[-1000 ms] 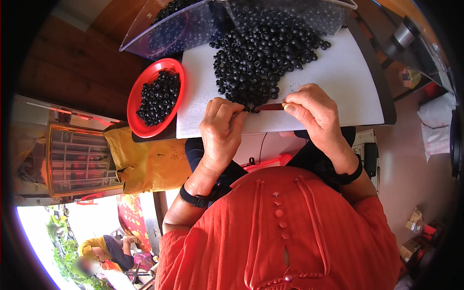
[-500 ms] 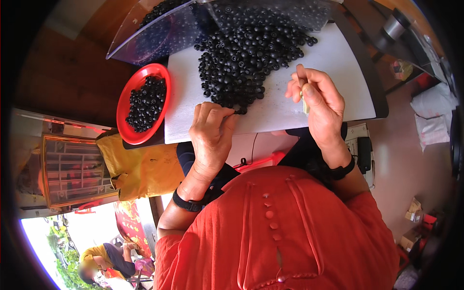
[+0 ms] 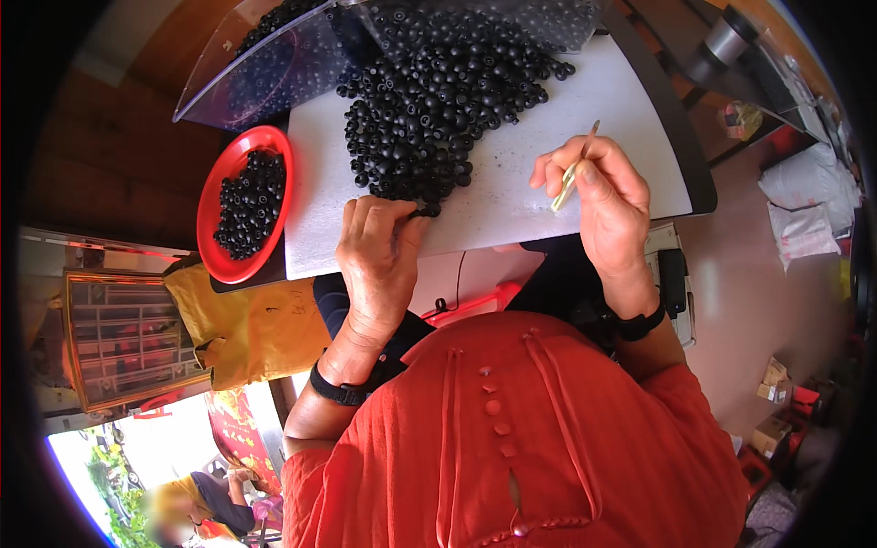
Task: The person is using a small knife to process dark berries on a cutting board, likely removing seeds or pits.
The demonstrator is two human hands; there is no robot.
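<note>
Small black round pieces like beads, many with a hole, form a large pile (image 3: 411, 119) on a white board (image 3: 512, 196). At the pile's near tip, my left hand (image 3: 375, 251) pinches one black bead (image 3: 427, 210) between thumb and forefinger. My right hand (image 3: 610, 205) is closed around a slim tool (image 3: 564, 189), shiny yellowish at its lower end and brown at the upper; it may be tweezers. This tool is held above the right part of the board, apart from the beads. Left of the board, a red plate (image 3: 211, 247) holds more black beads (image 3: 248, 205).
A clear plastic bin (image 3: 265, 78) with beads stands behind the board. Below the plate is a yellow sack (image 3: 260, 320). White bags (image 3: 808, 187) lie on the floor at right. Another person (image 3: 206, 502) sits far off at lower left.
The tool in my right hand has tilted, its lower end swinging left. My left hand stays at the pile's near tip. The whole view has shifted slightly.
</note>
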